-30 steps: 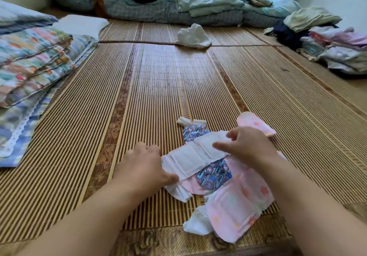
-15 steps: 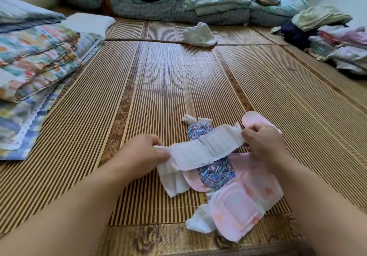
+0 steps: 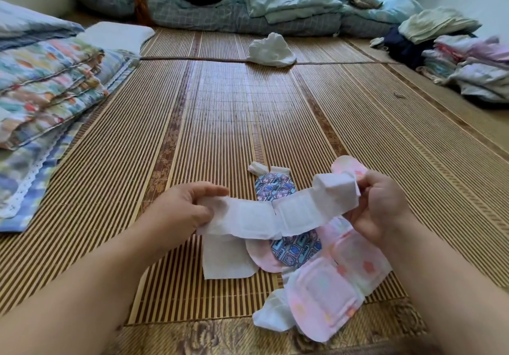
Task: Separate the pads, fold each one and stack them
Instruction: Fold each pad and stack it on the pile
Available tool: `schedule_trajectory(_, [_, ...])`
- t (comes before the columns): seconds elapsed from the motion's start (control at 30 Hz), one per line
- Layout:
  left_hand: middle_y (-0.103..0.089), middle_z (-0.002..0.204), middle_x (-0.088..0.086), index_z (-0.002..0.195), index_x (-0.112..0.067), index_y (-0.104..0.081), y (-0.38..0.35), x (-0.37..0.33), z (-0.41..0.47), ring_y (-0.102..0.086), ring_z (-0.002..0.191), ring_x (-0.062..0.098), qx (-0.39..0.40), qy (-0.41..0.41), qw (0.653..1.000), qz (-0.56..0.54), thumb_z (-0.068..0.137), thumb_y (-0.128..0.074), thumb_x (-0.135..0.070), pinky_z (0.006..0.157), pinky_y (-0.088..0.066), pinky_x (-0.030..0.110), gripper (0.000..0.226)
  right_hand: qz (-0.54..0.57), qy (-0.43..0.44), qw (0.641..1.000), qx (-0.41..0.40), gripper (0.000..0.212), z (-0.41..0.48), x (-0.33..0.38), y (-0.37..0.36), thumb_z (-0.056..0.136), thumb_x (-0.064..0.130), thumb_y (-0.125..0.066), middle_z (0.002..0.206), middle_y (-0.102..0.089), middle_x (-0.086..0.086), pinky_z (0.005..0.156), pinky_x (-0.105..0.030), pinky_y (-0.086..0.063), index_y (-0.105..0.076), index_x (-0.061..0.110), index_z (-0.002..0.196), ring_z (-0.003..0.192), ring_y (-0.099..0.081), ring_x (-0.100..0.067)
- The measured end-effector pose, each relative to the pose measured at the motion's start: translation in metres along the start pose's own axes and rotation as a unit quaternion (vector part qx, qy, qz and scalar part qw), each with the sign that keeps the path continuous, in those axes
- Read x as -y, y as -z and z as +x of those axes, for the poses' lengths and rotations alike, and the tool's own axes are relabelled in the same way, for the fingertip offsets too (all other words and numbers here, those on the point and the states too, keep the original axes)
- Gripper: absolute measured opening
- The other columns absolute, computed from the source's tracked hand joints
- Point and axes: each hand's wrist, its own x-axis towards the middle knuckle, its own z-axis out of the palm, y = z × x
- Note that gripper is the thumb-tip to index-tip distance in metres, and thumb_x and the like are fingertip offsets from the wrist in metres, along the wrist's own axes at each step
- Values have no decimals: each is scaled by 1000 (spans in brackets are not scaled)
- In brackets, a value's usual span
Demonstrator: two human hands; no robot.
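A long white pad (image 3: pixel 278 215) hangs stretched between my hands, just above the pile. My left hand (image 3: pixel 184 211) pinches its left end. My right hand (image 3: pixel 381 208) grips its right end, which is bent over. Under it on the bamboo mat (image 3: pixel 220 123) lie a blue patterned pad (image 3: pixel 296 247), a pink pad (image 3: pixel 327 291) with coloured spots, and a white pad (image 3: pixel 224 256) lying flat at the left. Another pink pad end (image 3: pixel 345 164) sticks out behind my right hand.
Folded quilts (image 3: pixel 44 87) are stacked at the left. A crumpled white cloth (image 3: pixel 271 50) lies far ahead. Piled bedding (image 3: pixel 275 4) lines the back, and folded clothes (image 3: pixel 468 62) sit at the right.
The white pad has been lifted off the pile and pulled out long between both hands. My right hand has moved to the right and bent the pad's right end over.
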Motion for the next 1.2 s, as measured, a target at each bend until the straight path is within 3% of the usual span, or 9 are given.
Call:
schedule_trajectory(0.13, [-67, 103, -13, 103, -33, -69, 1, 2, -4, -65, 84, 13, -36, -30, 994, 100, 88, -58, -11, 76, -56, 31, 29, -14, -2, 998, -55, 34, 4, -1, 3, 82, 5, -38, 89, -58, -21, 51, -34, -56, -54, -7, 109, 68, -64, -28])
schedule_trajectory(0.27, [-66, 98, -21, 105, -32, -68, 0, 2, -6, -62, 82, -4, -53, -67, 988, 126, 88, -62, -23, 67, -47, 14, 20, -135, -8, 985, -107, 20, 5, -7, 3, 85, 32, -59, 82, -63, -12, 54, -37, -55, -55, 13, 89, 67, -64, -26])
schedule_trajectory(0.4, [-63, 99, -21, 104, -31, -69, -1, 1, -7, -63, 79, -4, -69, -87, 987, 116, 88, -62, -15, 61, -48, 9, 24, -361, 59, 920, -138, 40, 5, -19, 0, 78, 9, -69, 95, -66, -15, 69, -50, -59, -57, 9, 116, 82, -68, -30])
schedule_trajectory(0.67, [-74, 93, -10, 92, -30, -75, 20, 0, -10, -71, 84, 15, -52, -101, 989, -94, 82, -60, 1, 65, -57, 23, 36, -337, 120, 929, -92, 18, -1, -4, -7, 85, 1, -60, 86, -68, -15, 64, -34, -57, -60, 8, 101, 69, -68, -19])
schedule_trajectory(0.77, [-73, 94, -9, 92, -30, -76, 19, 3, -8, -71, 86, 17, -25, -88, 993, -80, 82, -60, 0, 72, -57, 31, 36, -475, 101, 874, -34, 22, -5, -16, -14, 85, 21, -63, 84, -68, -9, 68, -40, -58, -62, 3, 98, 74, -66, -22])
schedule_trajectory(0.83, [-73, 92, -13, 91, -33, -75, 16, 4, -8, -70, 85, 15, -15, -82, 995, -62, 83, -60, -1, 69, -57, 30, 37, -617, 100, 781, -12, 34, -8, -29, -20, 79, 41, -69, 85, -65, -1, 70, -37, -54, -61, 10, 90, 79, -63, -20])
schedule_trajectory(0.97, [-72, 89, -17, 87, -37, -75, 13, 3, -9, -70, 81, 10, -18, -79, 995, -53, 83, -60, -1, 62, -56, 22, 39, -707, 115, 698, -13, 21, -6, -36, -32, 74, 33, -72, 72, -66, -1, 52, -26, -42, -66, 13, 70, 70, -60, -16])
schedule_trajectory(1.07, [-73, 88, -15, 84, -36, -76, 14, 4, -10, -70, 81, 10, -29, -71, 996, -47, 83, -59, 0, 63, -56, 24, 40, -668, 89, 738, -14, 16, -1, -29, -30, 75, 22, -66, 61, -61, 0, 46, -24, -33, -63, 14, 63, 59, -55, -16])
schedule_trajectory(1.2, [-73, 88, -14, 86, -34, -76, 21, 2, -13, -70, 81, 13, -48, -65, 996, -46, 82, -58, 2, 67, -57, 29, 40, -444, 42, 895, -24, 10, 3, -13, -24, 78, 9, -62, 69, -56, -12, 56, -28, -42, -58, 6, 70, 62, -51, -24])
